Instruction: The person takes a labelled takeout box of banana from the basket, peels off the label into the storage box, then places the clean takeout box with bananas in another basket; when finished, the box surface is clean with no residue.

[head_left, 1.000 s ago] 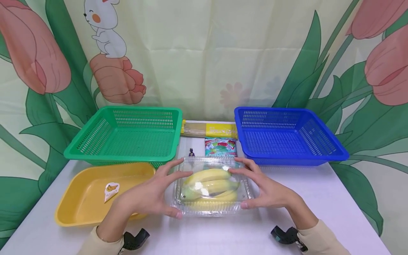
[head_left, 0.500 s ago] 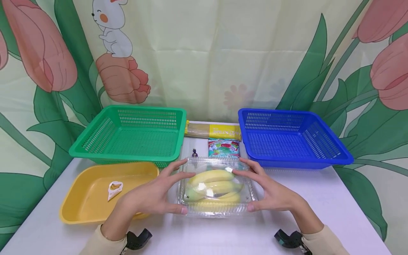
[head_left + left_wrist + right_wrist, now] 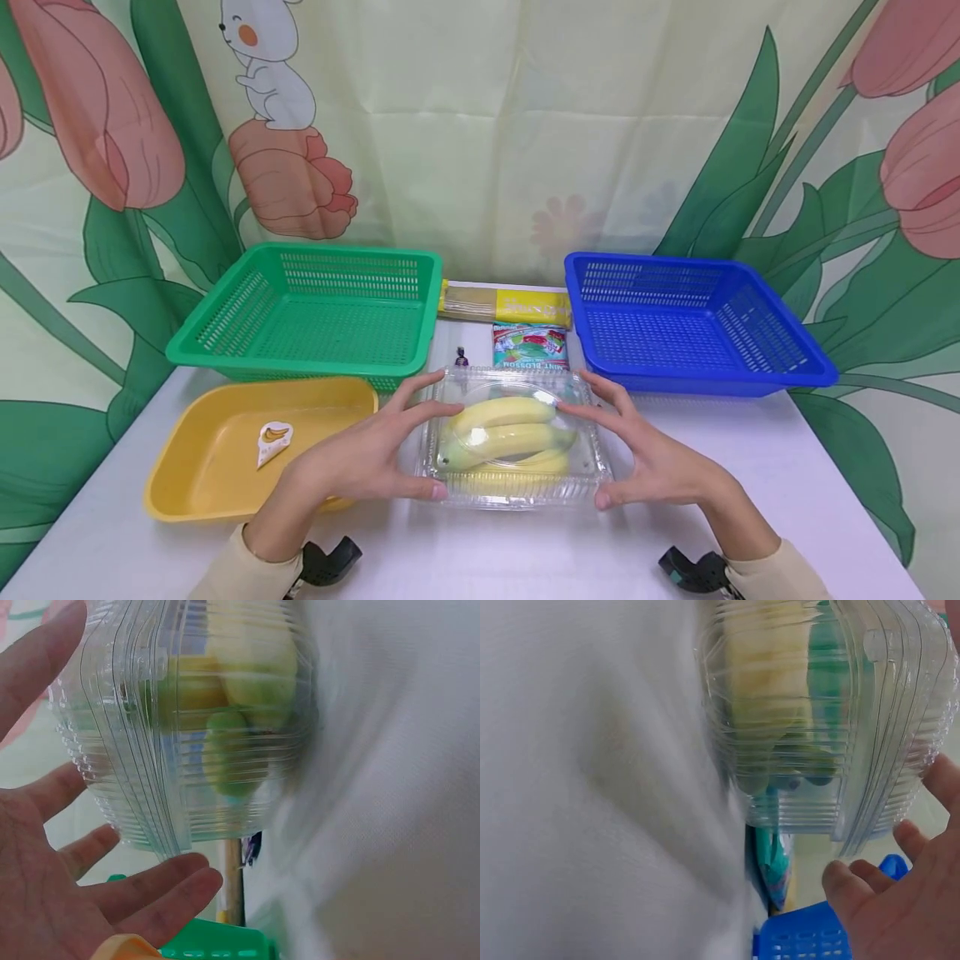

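A clear plastic clamshell box (image 3: pixel 517 496) with several yellow bananas (image 3: pixel 510 440) inside stands on the table, its lid down. My left hand (image 3: pixel 360 454) is at the box's left side, fingers spread and the thumb by the near left corner. On the other side my right hand (image 3: pixel 660 458) has its fingers spread too, its thumb by the near right corner. In both wrist views the palms stand off from the box walls and the fingers are not wrapped round it. Whether the fingertips touch the lid I cannot tell.
Behind the box lie a mint candy bag (image 3: pixel 531 347), a yellow noodle pack (image 3: pixel 532 307) and a tiny dark figure (image 3: pixel 461 357). A green basket (image 3: pixel 300 372) stands back left, a blue basket (image 3: pixel 697 382) back right. The yellow tray (image 3: pixel 176 475) at left holds a banana sticker (image 3: pixel 274 442).
The whole view has shifted slightly, so everything appears farther right. My right hand has moved a little outward from the box. The box stays on the table between both hands.
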The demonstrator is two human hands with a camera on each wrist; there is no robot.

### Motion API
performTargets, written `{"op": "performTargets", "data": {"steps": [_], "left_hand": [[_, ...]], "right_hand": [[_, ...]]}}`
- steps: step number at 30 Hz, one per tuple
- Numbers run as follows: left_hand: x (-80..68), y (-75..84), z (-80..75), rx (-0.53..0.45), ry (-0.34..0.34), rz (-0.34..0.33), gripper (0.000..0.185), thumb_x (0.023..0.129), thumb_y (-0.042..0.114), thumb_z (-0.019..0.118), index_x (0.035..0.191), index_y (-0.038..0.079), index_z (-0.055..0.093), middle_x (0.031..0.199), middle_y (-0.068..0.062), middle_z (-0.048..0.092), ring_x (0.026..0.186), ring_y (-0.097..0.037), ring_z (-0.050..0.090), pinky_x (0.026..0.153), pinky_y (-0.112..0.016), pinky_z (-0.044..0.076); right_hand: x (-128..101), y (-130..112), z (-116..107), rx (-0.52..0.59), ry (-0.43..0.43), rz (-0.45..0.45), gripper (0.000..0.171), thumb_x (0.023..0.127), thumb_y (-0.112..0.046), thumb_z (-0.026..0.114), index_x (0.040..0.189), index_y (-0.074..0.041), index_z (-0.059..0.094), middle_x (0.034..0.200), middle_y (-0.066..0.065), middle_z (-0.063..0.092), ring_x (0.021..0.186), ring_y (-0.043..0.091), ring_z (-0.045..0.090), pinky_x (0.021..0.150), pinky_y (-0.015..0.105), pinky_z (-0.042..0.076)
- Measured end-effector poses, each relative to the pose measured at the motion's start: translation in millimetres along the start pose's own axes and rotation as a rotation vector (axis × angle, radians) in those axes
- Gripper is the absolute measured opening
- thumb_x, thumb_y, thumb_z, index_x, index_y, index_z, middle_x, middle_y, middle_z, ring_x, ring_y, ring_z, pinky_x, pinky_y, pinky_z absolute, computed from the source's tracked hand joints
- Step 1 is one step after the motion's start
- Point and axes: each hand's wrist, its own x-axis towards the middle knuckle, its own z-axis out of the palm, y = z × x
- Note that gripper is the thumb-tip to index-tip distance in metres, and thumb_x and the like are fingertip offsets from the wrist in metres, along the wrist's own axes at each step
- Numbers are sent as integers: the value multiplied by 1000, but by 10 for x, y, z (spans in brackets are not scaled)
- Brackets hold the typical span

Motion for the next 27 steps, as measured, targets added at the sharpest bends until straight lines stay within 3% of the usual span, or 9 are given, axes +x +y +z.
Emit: {"op": "performTargets", "data": {"steps": [6,12,23,27], "left_hand": [[5,9,-18,-24,10,-3,87,77,59,85,152,34,48,170,10,6,147,-30,35,105,-50,51],[9,15,-12,-68,14,7,84,76,54,88,148,30,53,170,7,10,151,-30,30,106,-47,51],[-21,50,-31,-103,82,76,77,75,54,88,142,28,60,170,9,15,153,-27,25,106,-47,51],[-54,80,-48,-146,110,109,75,76,53,88,142,31,58,170,11,13,151,-23,29,103,-45,53]], "right_hand": [[-16,-13,21,96,-7,25,100,78,-30,91,161,-23,36,171,9,-10,148,55,19,96,74,45],[-34,-69,26,115,22,60,99,74,-17,93,158,-23,41,171,7,-7,149,52,21,98,74,43],[-96,-222,-14,68,69,101,95,75,-21,93,156,-26,45,171,-2,-1,149,44,24,101,66,47],[-120,-296,-49,10,95,69,96,74,-24,94,156,-26,44,171,2,0,151,35,26,99,66,48]]}}
